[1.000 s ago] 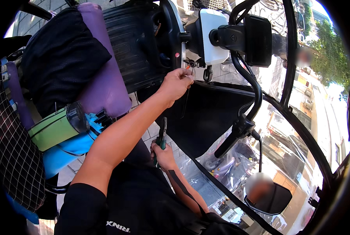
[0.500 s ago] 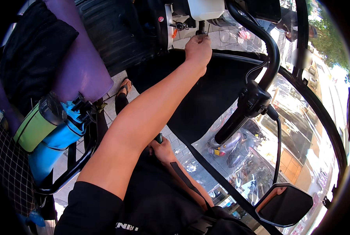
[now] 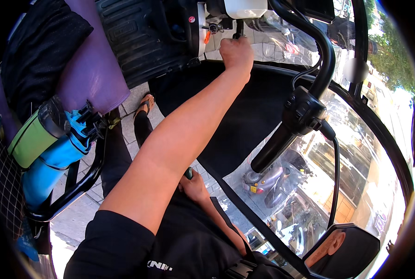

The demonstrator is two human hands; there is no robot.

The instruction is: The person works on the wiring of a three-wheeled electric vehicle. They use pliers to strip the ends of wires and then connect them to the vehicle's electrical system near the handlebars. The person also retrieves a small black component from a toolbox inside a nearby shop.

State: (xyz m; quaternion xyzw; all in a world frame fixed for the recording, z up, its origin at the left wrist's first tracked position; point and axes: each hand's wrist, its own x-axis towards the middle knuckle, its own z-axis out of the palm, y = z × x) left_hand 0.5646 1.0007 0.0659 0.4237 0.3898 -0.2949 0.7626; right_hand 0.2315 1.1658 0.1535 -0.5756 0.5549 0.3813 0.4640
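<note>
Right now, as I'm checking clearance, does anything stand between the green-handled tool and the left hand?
In this view, the bare left forearm appears to overlap the tool in the right hand and slants up to the left hand; depth is unclear.

Head view: a wide fisheye camera, worn on the person's head, faces steeply downward along the left forearm (image 3: 170, 144) toward the left hand (image 3: 237, 55). The forearm, nearest the lens, looms large; the right hand (image 3: 195, 187) appears smaller, below it. The field extends from a purple roll (image 3: 96, 69), left of both hands, to a mirror (image 3: 349, 253) at their lower right.
</note>
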